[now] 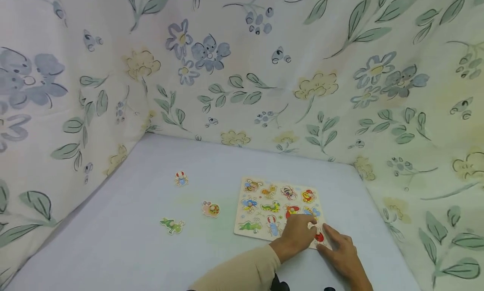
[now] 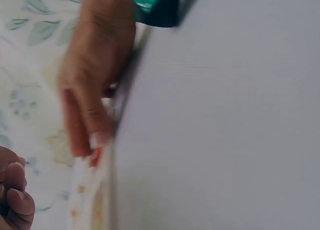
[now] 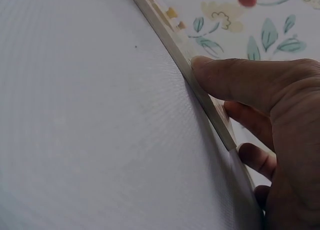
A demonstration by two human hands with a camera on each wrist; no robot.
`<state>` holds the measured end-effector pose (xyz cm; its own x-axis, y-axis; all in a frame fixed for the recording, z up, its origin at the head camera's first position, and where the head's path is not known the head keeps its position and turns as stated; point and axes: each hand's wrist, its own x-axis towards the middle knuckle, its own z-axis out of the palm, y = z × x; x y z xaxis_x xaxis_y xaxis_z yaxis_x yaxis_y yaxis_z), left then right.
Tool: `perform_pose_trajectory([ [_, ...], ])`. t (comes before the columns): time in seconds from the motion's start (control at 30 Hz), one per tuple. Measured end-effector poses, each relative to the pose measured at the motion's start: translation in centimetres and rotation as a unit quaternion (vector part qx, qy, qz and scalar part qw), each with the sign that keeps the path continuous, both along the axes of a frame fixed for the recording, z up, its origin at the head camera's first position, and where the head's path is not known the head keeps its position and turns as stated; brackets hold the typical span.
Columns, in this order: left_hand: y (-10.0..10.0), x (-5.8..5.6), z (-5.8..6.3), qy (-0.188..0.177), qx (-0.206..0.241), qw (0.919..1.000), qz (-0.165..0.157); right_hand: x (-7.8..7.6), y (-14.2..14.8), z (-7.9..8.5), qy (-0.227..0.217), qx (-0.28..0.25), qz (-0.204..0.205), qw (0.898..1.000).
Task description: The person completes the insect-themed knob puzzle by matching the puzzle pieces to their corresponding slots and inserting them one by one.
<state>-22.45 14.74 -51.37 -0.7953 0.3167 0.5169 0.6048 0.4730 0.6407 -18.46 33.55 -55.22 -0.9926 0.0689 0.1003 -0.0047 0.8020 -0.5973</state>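
A wooden insect peg puzzle board (image 1: 264,234) lies on the white table in the head view, bearing several colourful insects. My left hand (image 1: 296,232) reaches over its lower right part, thumb and index finger bent about a red ladybug piece (image 1: 319,237); the hand partly hides that piece. At the board's lower right corner, my right hand (image 1: 342,255) grips the edge, with its thumb (image 3: 225,77) on the near side and fingers round the right side. Left of the board lie a blue beetle piece (image 1: 181,179), a snail piece (image 1: 210,209) and a green grasshopper piece (image 1: 172,226).
The white tabletop (image 1: 124,249) runs out to a flowered cloth (image 1: 242,64) that stands along its back and sides. Small dark objects (image 1: 280,284) show at the bottom edge of the head view, below the hands.
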Motion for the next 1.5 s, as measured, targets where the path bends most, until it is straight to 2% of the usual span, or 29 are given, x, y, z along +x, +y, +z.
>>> perform_pose_trajectory([
  [0.13, -3.2, 0.3, 1.4, -0.002, 0.070, 0.9975, 0.007, -0.1, 0.0, 0.4, -0.018, -0.004, 0.005, 1.000],
  [0.37, -8.4, 0.4, 3.3, -0.011, 0.163, 0.9860, 0.035, -0.3, 0.4, 1.1, -0.073, 0.000, 0.000, 0.997],
  [0.57, -12.6, 0.4, 4.1, 0.011, 0.201, 0.9778, 0.057, -0.1, 0.4, 0.6, -0.066, 0.005, 0.016, 0.998],
  [0.7, -15.7, 0.1, 4.4, 0.013, 0.212, 0.9738, 0.080, 0.0, 0.6, 0.4, -0.051, 0.005, 0.018, 0.999],
  [0.8, -18.5, -0.6, 4.4, -0.011, 0.226, 0.9678, 0.110, -0.1, 0.5, 0.3, -0.036, -0.002, 0.021, 0.999],
  [0.93, -22.3, -1.9, 4.7, -0.023, 0.245, 0.9579, 0.149, -0.2, 0.4, 0.1, -0.024, -0.006, 0.024, 0.999],
  [1.0, -23.7, -2.3, 4.8, -0.022, 0.241, 0.9565, 0.163, -0.3, 0.5, 0.1, -0.027, -0.002, 0.022, 0.999],
  [1.1, -24.7, -2.3, 4.0, -0.049, 0.227, 0.9559, 0.180, -0.2, 0.5, 0.3, -0.040, 0.004, 0.015, 0.999],
  [1.2, -24.8, -2.3, 2.7, -0.078, 0.200, 0.9540, 0.209, -0.3, 0.5, 0.4, -0.054, 0.009, 0.010, 0.998],
  [1.5, -24.4, -3.1, -1.4, -0.115, 0.119, 0.9484, 0.270, -0.7, 0.4, 0.6, -0.087, -0.006, 0.000, 0.996],
])
